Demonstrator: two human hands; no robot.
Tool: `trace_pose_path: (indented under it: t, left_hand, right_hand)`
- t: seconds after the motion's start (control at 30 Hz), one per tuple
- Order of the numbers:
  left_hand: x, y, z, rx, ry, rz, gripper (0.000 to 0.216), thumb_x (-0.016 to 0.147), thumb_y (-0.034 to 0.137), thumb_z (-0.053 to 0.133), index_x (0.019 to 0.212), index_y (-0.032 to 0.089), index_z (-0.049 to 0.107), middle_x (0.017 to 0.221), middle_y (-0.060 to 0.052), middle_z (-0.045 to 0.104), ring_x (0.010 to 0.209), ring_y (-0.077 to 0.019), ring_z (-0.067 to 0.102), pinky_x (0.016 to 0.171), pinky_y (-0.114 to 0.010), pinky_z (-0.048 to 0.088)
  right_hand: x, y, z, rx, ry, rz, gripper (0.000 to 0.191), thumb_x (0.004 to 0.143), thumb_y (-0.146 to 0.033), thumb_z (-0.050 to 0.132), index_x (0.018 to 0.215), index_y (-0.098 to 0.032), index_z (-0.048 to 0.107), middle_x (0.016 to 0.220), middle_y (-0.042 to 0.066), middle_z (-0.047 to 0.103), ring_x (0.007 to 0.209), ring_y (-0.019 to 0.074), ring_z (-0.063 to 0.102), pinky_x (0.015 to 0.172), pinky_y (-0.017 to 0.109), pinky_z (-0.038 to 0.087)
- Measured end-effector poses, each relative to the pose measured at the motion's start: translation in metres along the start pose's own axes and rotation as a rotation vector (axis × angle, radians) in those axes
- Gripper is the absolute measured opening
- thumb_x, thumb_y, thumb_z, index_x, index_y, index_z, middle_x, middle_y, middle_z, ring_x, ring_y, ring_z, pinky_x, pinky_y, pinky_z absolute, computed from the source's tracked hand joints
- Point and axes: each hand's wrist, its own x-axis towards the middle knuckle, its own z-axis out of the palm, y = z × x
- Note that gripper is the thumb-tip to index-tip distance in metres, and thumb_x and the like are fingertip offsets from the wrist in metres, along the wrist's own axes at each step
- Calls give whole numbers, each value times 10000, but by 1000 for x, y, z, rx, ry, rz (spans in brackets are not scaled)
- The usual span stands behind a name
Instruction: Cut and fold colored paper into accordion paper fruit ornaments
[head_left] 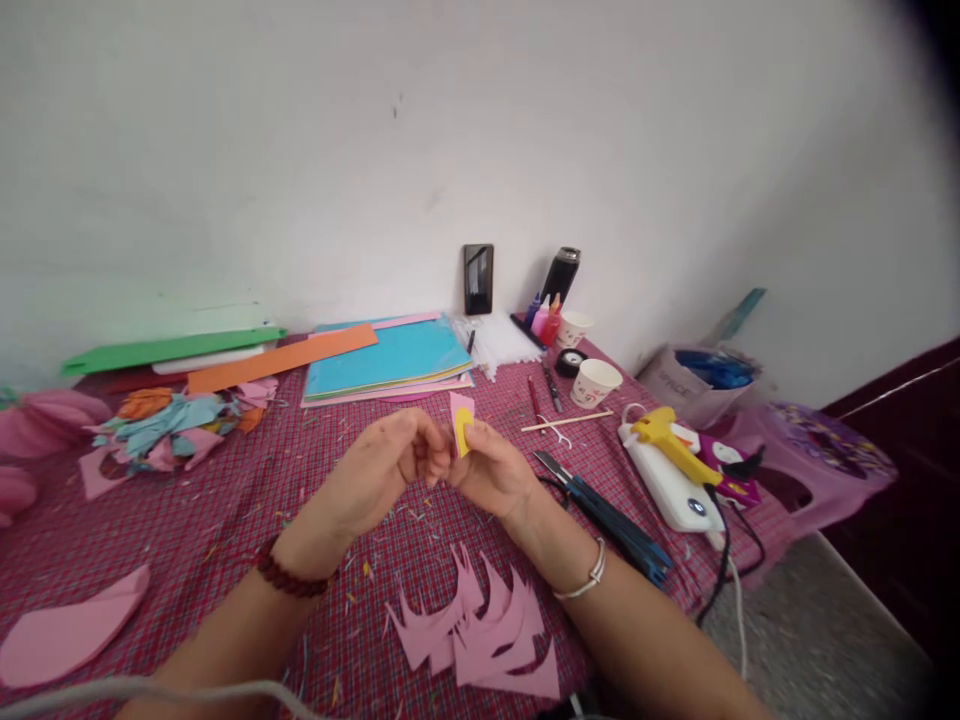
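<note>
My right hand (491, 468) pinches a small pink craft piece (456, 412) with a yellow oval (463, 430) on its face, held upright above the middle of the table. Close against its left side is my left hand (397, 447), fingers curled inward; whether they grip anything is hidden. Below the hands, several pink cut-out scraps (487, 640) with curved, pointed edges lie overlapping on the checked tablecloth (255, 510). A utility knife (600, 515) with its blade showing lies to the right of my right forearm.
A yellow glue gun (671, 445) rests on a white device (667, 490) with trailing cables. Paper cups (596, 383), glue bottles (541, 316) and a dark flask (562, 275) stand at back right. Blue sheets (390, 355), an orange strip (285, 358) and crumpled scraps (169, 425) lie further left.
</note>
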Motion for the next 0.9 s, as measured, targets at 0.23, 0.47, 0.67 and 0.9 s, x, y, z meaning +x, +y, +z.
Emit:
trace_pose_path:
  t: [0.23, 0.47, 0.67, 0.9]
  left_hand:
    - [-1, -2, 12, 409, 178, 79, 188, 613, 208, 739, 749, 174, 614, 690, 1, 619, 635, -141, 550, 589, -248, 422]
    - [6, -8, -7, 310, 342, -51, 137, 678, 274, 686, 662, 148, 637, 603, 11, 588, 503, -91, 467, 487, -223, 362]
    - [10, -11, -18, -7, 332, -268, 90, 555, 163, 705, 633, 133, 670, 630, -16, 624, 526, -89, 500, 475, -205, 385]
    - [13, -16, -18, -97, 466, -388, 112, 542, 90, 638, 650, 119, 644, 611, 1, 611, 481, -70, 494, 429, -176, 387]
  right_hand:
    - [2, 2, -1, -12, 129, -104, 268, 629, -393, 771, 747, -182, 656, 669, -2, 605, 592, 119, 513, 624, 258, 433]
    - [4, 1, -6, -249, 268, -194, 275, 633, -347, 784, 844, -191, 702, 786, 21, 686, 686, 141, 575, 706, 286, 459]
    - [5, 2, -10, -267, 229, -8, 303, 600, -355, 788, 827, -172, 706, 695, 4, 655, 583, 104, 534, 588, 238, 429]
    - [8, 0, -17, -128, 199, 181, 191, 615, -265, 722, 728, -117, 680, 639, 2, 625, 514, 73, 496, 472, 194, 386]
